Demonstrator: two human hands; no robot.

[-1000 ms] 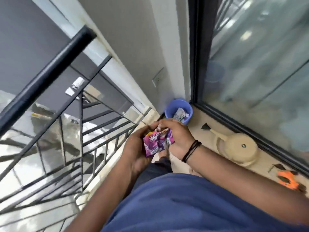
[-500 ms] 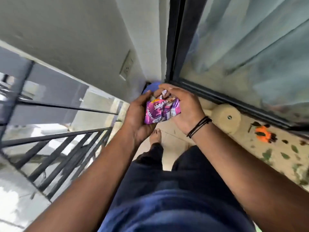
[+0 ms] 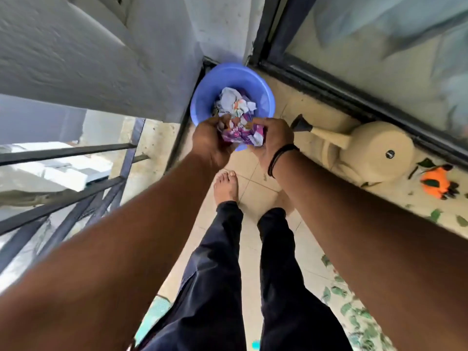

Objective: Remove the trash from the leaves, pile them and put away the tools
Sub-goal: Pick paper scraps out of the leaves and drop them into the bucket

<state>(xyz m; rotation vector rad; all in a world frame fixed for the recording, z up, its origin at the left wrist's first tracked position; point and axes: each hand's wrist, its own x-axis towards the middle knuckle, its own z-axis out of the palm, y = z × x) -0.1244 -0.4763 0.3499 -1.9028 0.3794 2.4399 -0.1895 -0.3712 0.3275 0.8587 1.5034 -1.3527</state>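
The wrapper (image 3: 243,135) is pinched in both my hands, left (image 3: 211,141) and right (image 3: 272,139), now directly over the far bucket (image 3: 202,102); I'd drop it next.

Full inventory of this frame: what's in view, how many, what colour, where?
round blue plastic bucket: one, blue, floor corner by wall and door frame
crumpled paper trash: several pieces, white and mixed colours, inside bucket
crinkled purple snack wrapper: one, purple, above bucket's near rim, held in both hands
cream plastic watering can: one, cream with dark spout tip, floor beside glass door
orange hand tool: one, orange and black, floor right of can
fallen leaves: many, green, scattered on floor at right
left hand: grip on wrapper
right hand: grip on wrapper
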